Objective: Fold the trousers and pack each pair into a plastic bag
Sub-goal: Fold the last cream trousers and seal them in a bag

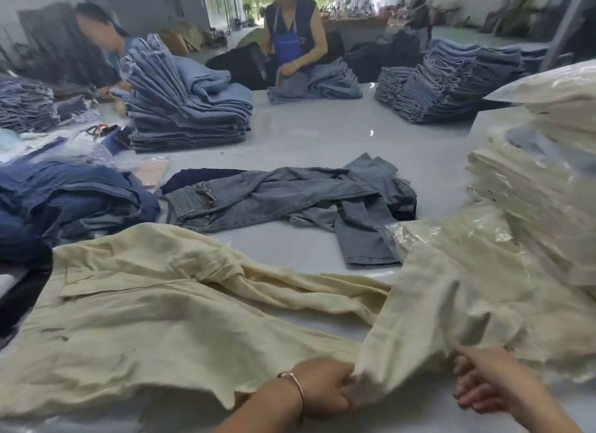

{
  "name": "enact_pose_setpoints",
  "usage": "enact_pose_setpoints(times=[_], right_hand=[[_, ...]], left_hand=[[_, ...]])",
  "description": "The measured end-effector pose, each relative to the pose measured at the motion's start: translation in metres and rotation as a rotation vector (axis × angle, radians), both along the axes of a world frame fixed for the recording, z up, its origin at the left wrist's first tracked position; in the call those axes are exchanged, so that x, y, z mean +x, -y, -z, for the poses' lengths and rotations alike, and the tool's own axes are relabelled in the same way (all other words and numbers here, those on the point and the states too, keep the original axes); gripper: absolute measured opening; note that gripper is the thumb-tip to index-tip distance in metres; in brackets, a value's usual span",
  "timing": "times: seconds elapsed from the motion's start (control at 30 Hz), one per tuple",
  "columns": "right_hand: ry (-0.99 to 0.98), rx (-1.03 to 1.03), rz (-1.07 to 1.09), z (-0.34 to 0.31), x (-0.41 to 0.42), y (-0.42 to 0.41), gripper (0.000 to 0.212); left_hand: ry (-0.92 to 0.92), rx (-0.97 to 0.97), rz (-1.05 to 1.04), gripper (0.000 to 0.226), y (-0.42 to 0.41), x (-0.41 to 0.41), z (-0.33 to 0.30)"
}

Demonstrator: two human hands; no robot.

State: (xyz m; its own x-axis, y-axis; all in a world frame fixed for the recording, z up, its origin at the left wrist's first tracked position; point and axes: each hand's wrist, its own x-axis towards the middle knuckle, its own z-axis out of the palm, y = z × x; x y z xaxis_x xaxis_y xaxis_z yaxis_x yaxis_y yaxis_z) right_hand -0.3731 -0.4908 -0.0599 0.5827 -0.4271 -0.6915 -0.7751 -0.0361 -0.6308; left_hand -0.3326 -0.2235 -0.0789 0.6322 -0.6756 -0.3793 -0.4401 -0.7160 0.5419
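Cream trousers [154, 307] lie spread across the near part of the white table [322, 136], waist to the left, legs running right. The leg ends are lifted and doubled back near the front edge. My left hand [322, 389], with a bracelet on the wrist, grips the lower leg's hem. My right hand [487, 381] pinches the cream cloth a little to the right, index finger stretched out. On the right, cream trousers packed in clear plastic bags [548, 187] are stacked high.
Unfolded grey jeans [290, 200] lie in the table's middle. Dark blue jeans [71, 200] are heaped at the left. Folded denim stacks [187, 104] and more stacks [451, 84] stand farther back. Two people [296, 36] work at the far side.
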Motion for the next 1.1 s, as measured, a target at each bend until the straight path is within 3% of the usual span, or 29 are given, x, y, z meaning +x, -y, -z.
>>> enact_pose_setpoints(times=[0.07,0.17,0.23,0.3,0.33,0.4,0.47,0.53,0.6,0.63,0.7,0.77,0.83,0.9,0.97,1.03,1.1], right_hand=[[0.054,-0.050,-0.031,-0.006,0.006,-0.012,0.040],[0.342,-0.380,-0.122,-0.014,0.027,-0.035,0.033],[0.265,-0.752,-0.420,-0.019,0.040,-0.059,0.060],[0.084,-0.987,-0.609,-0.014,0.059,-0.075,0.091],[0.010,-1.018,-0.630,-0.012,0.068,-0.075,0.096],[-0.057,-1.004,-0.571,-0.005,0.079,-0.060,0.076],[-0.040,-0.898,-0.441,-0.004,0.078,-0.034,0.041],[0.123,-0.641,-0.192,-0.006,0.070,-0.008,0.018],[0.385,-0.161,0.163,-0.022,0.059,0.008,0.021],[0.497,0.109,0.302,-0.033,0.052,0.015,0.027],[0.672,0.561,0.403,-0.053,0.032,0.026,0.032],[0.833,0.777,0.387,-0.064,0.008,0.037,0.035],[0.951,0.815,0.427,-0.057,-0.021,0.051,0.038],[0.889,0.752,0.558,-0.035,-0.051,0.066,0.043],[0.658,0.556,0.702,-0.005,-0.077,0.078,0.035],[0.379,0.152,0.737,0.020,-0.098,0.088,0.035],[0.220,-0.229,0.633,0.035,-0.109,0.093,0.053]], left_hand=[[0.015,0.020,0.027,0.051,0.005,-0.009,0.008],[-0.073,-0.239,-0.017,0.068,0.012,-0.011,-0.003],[-0.134,-0.357,-0.053,0.077,0.023,-0.011,-0.008],[-0.073,-0.298,0.014,0.086,0.037,-0.012,-0.009],[0.007,-0.240,0.091,0.088,0.045,-0.013,-0.009],[0.086,-0.182,0.248,0.091,0.054,-0.016,-0.005],[0.017,-0.234,0.278,0.088,0.054,-0.017,-0.003],[-0.126,-0.354,0.095,0.071,0.048,-0.013,0.001],[-0.093,-0.493,-0.226,0.046,0.043,0.003,0.008],[0.043,-0.455,-0.310,0.035,0.042,0.015,0.013],[0.327,-0.198,-0.308,0.028,0.044,0.038,0.015],[0.329,-0.077,-0.285,0.034,0.047,0.054,0.015],[0.242,-0.031,-0.247,0.051,0.048,0.066,0.018],[0.220,0.055,-0.133,0.063,0.046,0.073,0.023],[0.222,0.115,-0.069,0.061,0.047,0.076,0.024],[0.261,0.072,-0.063,0.045,0.050,0.074,0.028],[0.309,-0.014,-0.121,0.021,0.053,0.071,0.032]])
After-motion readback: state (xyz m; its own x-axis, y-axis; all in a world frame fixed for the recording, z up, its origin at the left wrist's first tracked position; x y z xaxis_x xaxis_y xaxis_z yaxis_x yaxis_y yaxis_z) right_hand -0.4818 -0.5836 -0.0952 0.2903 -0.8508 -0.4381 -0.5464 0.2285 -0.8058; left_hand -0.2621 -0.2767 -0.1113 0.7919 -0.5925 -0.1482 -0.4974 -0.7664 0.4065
